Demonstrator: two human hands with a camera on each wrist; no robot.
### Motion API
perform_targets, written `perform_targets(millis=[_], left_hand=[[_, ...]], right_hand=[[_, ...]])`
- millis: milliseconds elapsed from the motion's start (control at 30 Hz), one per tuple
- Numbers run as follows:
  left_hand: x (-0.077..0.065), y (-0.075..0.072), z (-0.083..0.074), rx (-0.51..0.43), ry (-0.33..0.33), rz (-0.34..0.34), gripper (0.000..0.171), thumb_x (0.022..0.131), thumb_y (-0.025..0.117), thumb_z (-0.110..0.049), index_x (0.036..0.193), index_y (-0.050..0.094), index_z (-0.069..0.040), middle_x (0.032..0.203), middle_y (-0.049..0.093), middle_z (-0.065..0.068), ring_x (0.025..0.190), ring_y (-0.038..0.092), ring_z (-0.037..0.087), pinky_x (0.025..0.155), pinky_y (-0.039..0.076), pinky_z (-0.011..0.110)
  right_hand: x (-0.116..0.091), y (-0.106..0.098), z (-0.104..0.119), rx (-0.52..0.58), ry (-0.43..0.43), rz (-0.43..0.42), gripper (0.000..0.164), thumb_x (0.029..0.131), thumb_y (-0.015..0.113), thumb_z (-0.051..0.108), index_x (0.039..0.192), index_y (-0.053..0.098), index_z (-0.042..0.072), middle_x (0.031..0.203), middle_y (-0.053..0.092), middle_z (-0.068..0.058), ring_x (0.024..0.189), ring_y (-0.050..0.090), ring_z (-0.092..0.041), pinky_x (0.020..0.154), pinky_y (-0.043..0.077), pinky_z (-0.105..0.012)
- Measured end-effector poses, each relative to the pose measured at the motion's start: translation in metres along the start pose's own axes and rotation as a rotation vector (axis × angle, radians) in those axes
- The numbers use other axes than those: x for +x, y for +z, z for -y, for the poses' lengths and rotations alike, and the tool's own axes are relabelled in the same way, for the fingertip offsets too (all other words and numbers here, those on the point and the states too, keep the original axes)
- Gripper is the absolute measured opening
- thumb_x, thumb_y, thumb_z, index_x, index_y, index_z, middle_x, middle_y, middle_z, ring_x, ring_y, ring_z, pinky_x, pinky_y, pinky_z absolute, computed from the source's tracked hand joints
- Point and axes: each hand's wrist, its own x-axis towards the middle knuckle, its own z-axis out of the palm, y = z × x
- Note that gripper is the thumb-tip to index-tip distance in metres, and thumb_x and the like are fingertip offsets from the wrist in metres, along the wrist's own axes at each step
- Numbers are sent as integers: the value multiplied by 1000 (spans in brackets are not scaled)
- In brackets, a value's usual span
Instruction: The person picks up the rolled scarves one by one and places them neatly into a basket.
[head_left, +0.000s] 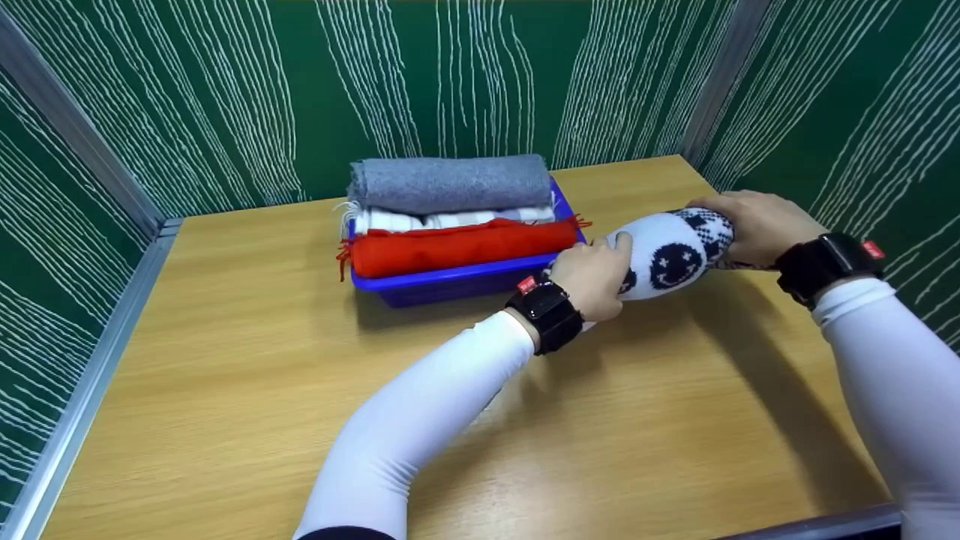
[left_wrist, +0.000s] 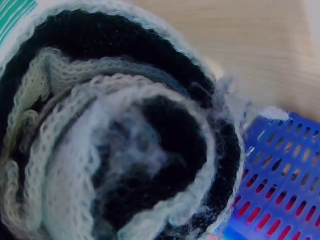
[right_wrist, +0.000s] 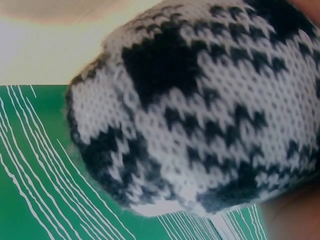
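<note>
A rolled black-and-white knitted scarf point(head_left: 664, 259) with a smiley-face pattern is held up over the table, right of the blue basket point(head_left: 442, 286). My left hand point(head_left: 592, 277) grips the roll's near-left end, and my right hand point(head_left: 765, 225) holds the far-right end. In the left wrist view, the coiled end of the scarf point(left_wrist: 65, 170) shows its layers close up, near the slotted basket wall point(left_wrist: 280, 170). The right wrist view is mostly filled by the patterned scarf roll point(right_wrist: 225, 110). Some fingertips are hidden behind the knit.
Inside the basket lie a grey rolled scarf point(head_left: 450, 184), a white plaid one point(head_left: 394, 221) and a red fringed one point(head_left: 465, 247). The wooden table point(head_left: 247, 375) is bounded by green walls point(head_left: 360, 90) with white lines and by metal frame edges point(head_left: 127, 307).
</note>
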Motion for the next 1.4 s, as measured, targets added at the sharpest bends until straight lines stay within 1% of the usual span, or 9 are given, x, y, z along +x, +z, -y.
perform_targets(millis=[200,500,733,900,1067,1200,1400], left_hand=[[-1,-2,1,-9,3,-7,73,92,77,-33,152,44,-7,127,72,9,110,73,28,90,63,42],[-3,-6,2,-18,-7,8,75,93,76,-33,155,42,-8,131,70,9,114,73,27,94,62,41],[-5,-11,1,-12,-10,14,76,94,75,-34,156,40,-7,132,70,10,114,73,27,94,63,42],[-7,-16,0,4,-12,-1,77,94,75,-35,158,41,-7,132,71,10,112,74,28,92,63,42],[-10,-20,1,20,-11,-22,77,93,76,-37,156,42,-7,131,71,10,110,74,29,87,65,43],[-10,-23,4,25,-8,-30,73,93,76,-37,152,44,-8,128,71,10,109,74,28,85,65,43],[-10,-28,8,17,-10,-35,68,94,76,-37,148,46,-9,128,71,10,110,74,27,85,65,43]], right_hand=[[1,-4,2,-11,0,0,73,77,94,11,145,65,10,139,69,-28,126,63,-51,105,49,-72],[1,-9,4,-8,-27,-21,74,75,95,11,143,66,12,135,71,-26,123,66,-50,102,51,-71],[1,-14,7,-6,-28,-19,72,77,94,13,144,66,15,135,72,-25,122,66,-49,101,52,-71],[1,-17,8,-6,-41,-34,70,78,94,15,142,67,14,133,73,-24,120,68,-48,100,53,-69],[3,-19,10,-15,-63,-54,69,78,95,14,142,67,13,131,74,-24,118,69,-47,99,54,-68],[6,-21,12,-12,-49,-43,73,78,95,12,144,66,14,133,73,-25,120,68,-48,100,53,-69],[9,-23,16,-1,-43,-46,72,78,95,14,144,66,14,134,72,-24,121,67,-47,101,52,-69]])
